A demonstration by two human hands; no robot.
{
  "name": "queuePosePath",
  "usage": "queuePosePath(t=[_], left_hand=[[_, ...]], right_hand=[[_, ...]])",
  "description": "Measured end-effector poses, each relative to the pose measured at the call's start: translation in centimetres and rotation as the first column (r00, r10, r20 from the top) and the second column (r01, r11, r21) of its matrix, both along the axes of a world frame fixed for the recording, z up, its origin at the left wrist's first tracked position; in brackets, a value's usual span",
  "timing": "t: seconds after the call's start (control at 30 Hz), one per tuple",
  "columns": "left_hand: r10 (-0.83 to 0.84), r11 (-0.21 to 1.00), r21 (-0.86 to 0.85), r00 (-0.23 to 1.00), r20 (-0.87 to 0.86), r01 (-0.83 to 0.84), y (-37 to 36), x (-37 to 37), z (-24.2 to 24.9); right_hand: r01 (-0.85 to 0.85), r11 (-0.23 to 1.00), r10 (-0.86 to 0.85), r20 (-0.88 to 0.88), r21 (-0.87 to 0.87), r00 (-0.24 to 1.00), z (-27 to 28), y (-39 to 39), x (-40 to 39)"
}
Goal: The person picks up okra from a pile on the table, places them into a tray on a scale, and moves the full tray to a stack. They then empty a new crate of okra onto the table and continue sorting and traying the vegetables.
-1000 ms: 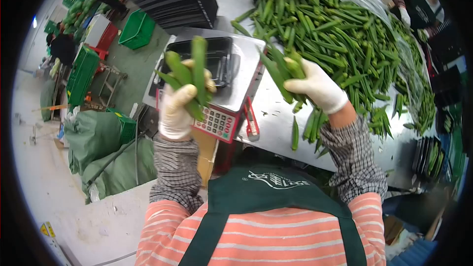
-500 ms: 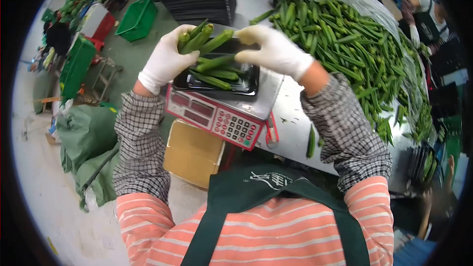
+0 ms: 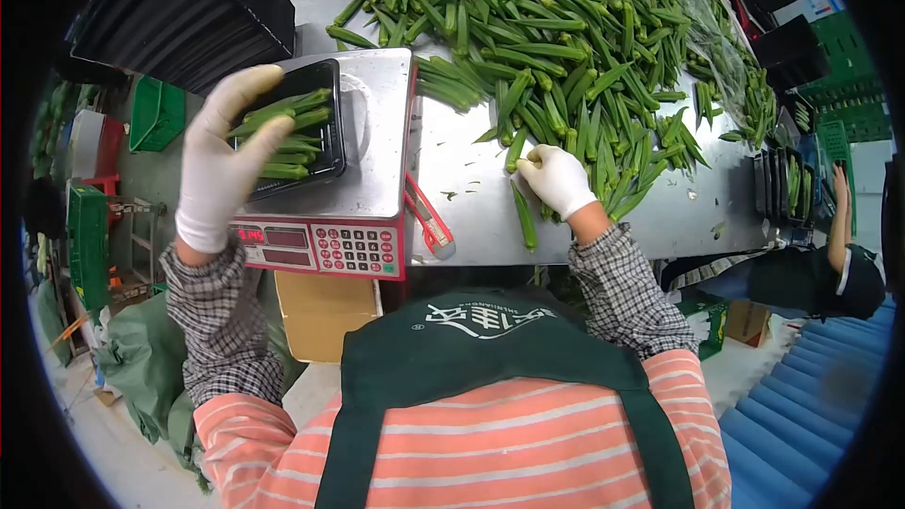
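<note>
Okra pods (image 3: 297, 123) lie in a black plastic tray (image 3: 329, 158) on the steel pan of a digital scale (image 3: 377, 174), whose red digits are lit. My gloved left hand (image 3: 219, 165) is at the tray's left side, thumb and fingers spread apart around the okra there. To the right, my gloved right hand (image 3: 561, 184) is at the near edge of a big okra heap (image 3: 556, 47). Its fingers are pinched together at the cap end of an okra pod (image 3: 515, 147). Another single pod (image 3: 523, 217) lies just left of that hand.
A red-handled cutter (image 3: 429, 217) lies beside the scale on the steel table (image 3: 462, 160). Stacked black trays (image 3: 189, 19) stand at the back left. A cardboard box (image 3: 325, 316) sits below the scale. At the right are filled trays (image 3: 797, 184) and a co-worker's arm (image 3: 837, 221).
My left hand has let go of the okra it held, which now lies in the tray. My right hand has moved from the tray to the heap. The view has shifted right.
</note>
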State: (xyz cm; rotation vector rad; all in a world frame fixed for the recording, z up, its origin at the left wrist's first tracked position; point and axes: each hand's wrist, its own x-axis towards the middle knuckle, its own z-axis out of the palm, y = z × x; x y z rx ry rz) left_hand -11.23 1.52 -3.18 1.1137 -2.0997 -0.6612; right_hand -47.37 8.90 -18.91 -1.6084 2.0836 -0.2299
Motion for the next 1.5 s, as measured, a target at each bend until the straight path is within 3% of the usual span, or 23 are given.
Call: queuePosePath(t=[0.1, 0.13, 0.2, 0.23, 0.27, 0.3, 0.33, 0.47, 0.5, 0.57, 0.6, 0.63, 0.67, 0.7, 0.73, 0.77, 0.87, 0.97, 1.03, 1.1, 1.17, 1.3, 1.5], left_hand=[[-0.069, 0.992, 0.097, 0.992, -0.107, 0.08, 3.0, -3.8, 0.2], [-0.099, 0.994, 0.041, 0.993, -0.062, 0.102, 3.5, -4.8, -0.2], [-0.127, 0.99, -0.062, 0.99, -0.054, 0.124, 4.4, -6.9, -1.7], [-0.157, 0.988, 0.001, 0.987, -0.047, 0.157, 4.9, -8.0, -2.1], [-0.175, 0.984, 0.02, 0.982, -0.065, 0.177, 5.4, -9.1, -2.9], [-0.197, 0.979, 0.038, 0.977, -0.083, 0.2, 5.9, -10.4, -3.9], [-0.23, 0.973, -0.004, 0.971, -0.061, 0.23, 6.4, -11.8, -5.3], [-0.438, 0.898, 0.023, 0.887, 0.148, 0.439, 8.3, -17.6, -11.8], [-0.504, 0.861, 0.056, 0.831, 0.235, 0.506, 8.7, -19.0, -13.8], [-0.487, 0.824, -0.076, 0.771, 0.41, 0.561, 9.1, -21.4, -18.2], [-0.463, 0.796, -0.134, 0.736, 0.494, 0.59, 9.3, -22.0, -19.4], [-0.446, 0.79, -0.149, 0.724, 0.526, 0.595, 9.5, -22.2, -19.9], [-0.421, 0.786, -0.171, 0.717, 0.556, 0.594, 9.3, -22.4, -20.1], [-0.385, 0.788, -0.196, 0.716, 0.582, 0.583, 8.9, -22.8, -19.5], [-0.433, 0.811, -0.104, 0.711, 0.554, 0.575, 8.6, -22.7, -19.0], [-0.438, 0.87, -0.039, 0.806, 0.399, 0.492, 9.3, -22.4, -18.5], [-0.265, 0.958, 0.101, 0.963, -0.05, 0.269, 10.0, -22.0, -16.5], [-0.304, 0.951, -0.003, 0.935, -0.184, 0.309, 10.9, -22.1, -15.6], [-0.333, 0.942, 0.0, 0.932, -0.146, 0.337, 11.6, -21.7, -14.0], [-0.337, 0.941, -0.068, 0.938, -0.077, 0.333, 12.1, -20.3, -14.2], [-0.279, 0.959, -0.108, 0.946, -0.167, 0.264, 12.6, -17.5, -12.5], [-0.023, 0.999, -0.044, 0.992, -0.127, 0.018, 13.7, -10.4, -11.2], [0.292, 0.905, -0.249, 0.93, -0.224, -0.344, 12.4, -1.4, -7.1]], right_hand=[[0.024, 0.997, -0.023, -0.011, 0.07, 1.0, -0.6, -1.1, 1.0], [0.018, 0.998, -0.016, -0.027, 0.065, 1.0, -0.9, -1.3, 1.0], [0.042, 0.998, -0.047, 0.135, 0.036, 0.99, -1.6, -1.6, -0.4], [0.059, 0.998, -0.063, 0.213, 0.026, 0.975, -1.3, -1.4, -1.2], [0.153, 0.983, -0.183, 0.445, 0.103, 0.877, -0.8, -1.1, -2.2], [0.174, 0.983, -0.173, 0.65, 0.065, 0.74, 1.0, 0.1, -3.3], [0.175, 0.979, -0.195, 0.723, 0.104, 0.663, 2.9, 1.3, -4.7], [0.255, 0.967, -0.171, 0.799, 0.023, 0.577, 8.3, 11.2, -12.2], [0.315, 0.947, -0.228, 0.826, 0.065, 0.516, 9.2, 14.2, -13.9], [0.365, 0.906, -0.338, 0.883, 0.212, 0.325, 6.9, 20.4, -18.9], [0.48, 0.772, -0.634, 0.454, 0.416, 0.626, 4.5, 22.7, -21.2], [0.286, 0.957, -0.266, -0.225, 0.058, 0.937, -1.3, 27.7, -24.1], [0.366, 0.928, -0.247, -0.632, 0.063, 0.735, -1.6, 29.9, -23.9], [0.158, 0.896, -0.34, -0.414, -0.415, 0.844, -1.5, 30.0, -23.4], [0.534, 0.803, -0.562, -0.039, -0.265, 0.826, -0.9, 30.0, -23.9], [0.783, 0.621, -0.758, 0.283, 0.035, 0.588, -0.4, 30.3, -23.8], [0.648, 0.755, -0.592, 0.322, -0.099, 0.739, -0.9, 26.0, -21.7], [0.266, 0.856, -0.144, 0.29, -0.442, 0.946, -0.2, 17.2, -14.2], [0.13, 0.929, -0.061, 0.204, -0.346, 0.977, 0.8, 12.2, -8.2], [-0.135, 0.967, 0.104, -0.148, -0.214, 0.984, 0.1, 8.4, -4.6], [-0.169, 0.972, 0.118, -0.285, -0.161, 0.951, -0.7, 6.5, -2.1], [-0.135, 0.991, 0.121, -0.308, -0.023, 0.944, 0.1, 5.5, -1.3], [-0.106, 0.991, 0.129, -0.422, 0.077, 0.898, 0.1, 5.6, -1.5]])
